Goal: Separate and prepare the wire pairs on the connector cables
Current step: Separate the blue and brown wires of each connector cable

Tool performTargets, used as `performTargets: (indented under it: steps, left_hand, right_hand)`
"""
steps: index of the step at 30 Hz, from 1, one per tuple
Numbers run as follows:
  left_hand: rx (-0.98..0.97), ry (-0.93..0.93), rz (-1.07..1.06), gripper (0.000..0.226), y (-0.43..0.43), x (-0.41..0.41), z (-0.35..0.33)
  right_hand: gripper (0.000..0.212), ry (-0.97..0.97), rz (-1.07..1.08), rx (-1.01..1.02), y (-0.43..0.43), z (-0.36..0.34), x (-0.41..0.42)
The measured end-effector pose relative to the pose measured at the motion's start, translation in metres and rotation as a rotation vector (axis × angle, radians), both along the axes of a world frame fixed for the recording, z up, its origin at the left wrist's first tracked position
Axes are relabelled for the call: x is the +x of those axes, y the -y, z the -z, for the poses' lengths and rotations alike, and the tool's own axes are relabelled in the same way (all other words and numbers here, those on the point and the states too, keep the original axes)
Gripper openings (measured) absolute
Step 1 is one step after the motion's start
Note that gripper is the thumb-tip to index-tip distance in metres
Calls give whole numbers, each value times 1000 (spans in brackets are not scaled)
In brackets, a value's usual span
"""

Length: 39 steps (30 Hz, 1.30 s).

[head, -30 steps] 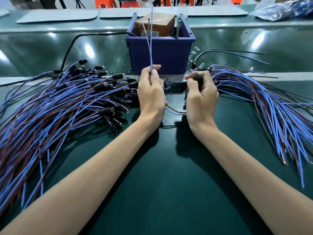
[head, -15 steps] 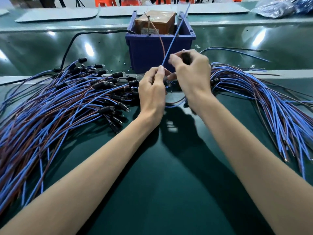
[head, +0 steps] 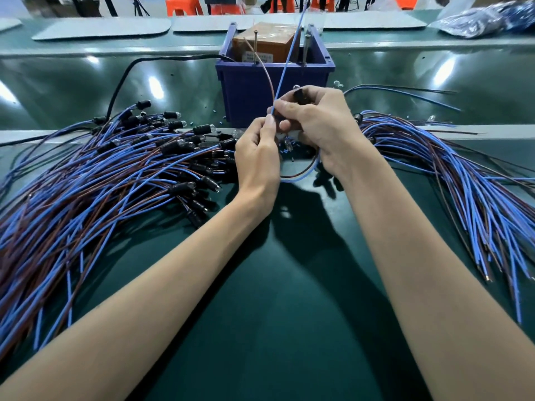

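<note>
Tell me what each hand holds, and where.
Left hand pinches the blue and brown wires partway along their length; right hand grips the black connector by its body.

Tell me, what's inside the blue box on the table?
A brown cardboard package sits in the blue box, with two thin metal rods standing up. The box's front wall hides the bottom.

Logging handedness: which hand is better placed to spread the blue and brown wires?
Probably the left hand: it pinches the blue wire and brown wire where they fork; the right hand grips the black connector.
</note>
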<state>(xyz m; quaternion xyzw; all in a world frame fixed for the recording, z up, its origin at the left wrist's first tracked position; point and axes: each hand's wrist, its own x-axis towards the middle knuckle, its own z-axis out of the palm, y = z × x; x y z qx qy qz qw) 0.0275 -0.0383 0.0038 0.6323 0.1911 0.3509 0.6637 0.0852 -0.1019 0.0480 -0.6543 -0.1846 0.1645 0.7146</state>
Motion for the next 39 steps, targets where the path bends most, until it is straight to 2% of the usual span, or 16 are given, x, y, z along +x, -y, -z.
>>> performTargets:
  steps: [6, 13, 21, 24, 26, 33, 35, 37, 39]
  left_hand:
    - [-2, -2, -26, 40, -2, 2, 2]
    - [-62, 12, -104, 30, -4, 6, 5]
    - [-95, 18, -88, 25, -3, 7, 3]
    - [-73, 36, -109, 24, -2, 6, 2]
    - [-56, 51, -128, 24, -2, 5, 1]
    - [-98, 7, -82, 30, -3, 7, 2]
    - [-84, -12, -68, 31, -3, 8, 3]
    - [-79, -17, -57, 30, -3, 8, 3]
    - [-93, -13, -42, 30, -2, 8, 4]
  right_hand:
    - [12, 34, 61, -30, -5, 1, 0]
    - [14, 112, 198, -164, -3, 0, 5]
    - [8, 172, 476, -30, -3, -1, 4]
    - [24, 187, 549, -31, 0, -1, 8]
    - [34, 169, 537, -39, 1, -1, 11]
    - [49, 107, 334, -159, 1, 0, 13]
    - [43, 119, 295, -180, 2, -1, 11]
    - [25, 133, 266, -174, 3, -3, 9]
    - [24, 132, 247, -172, 6, -6, 10]
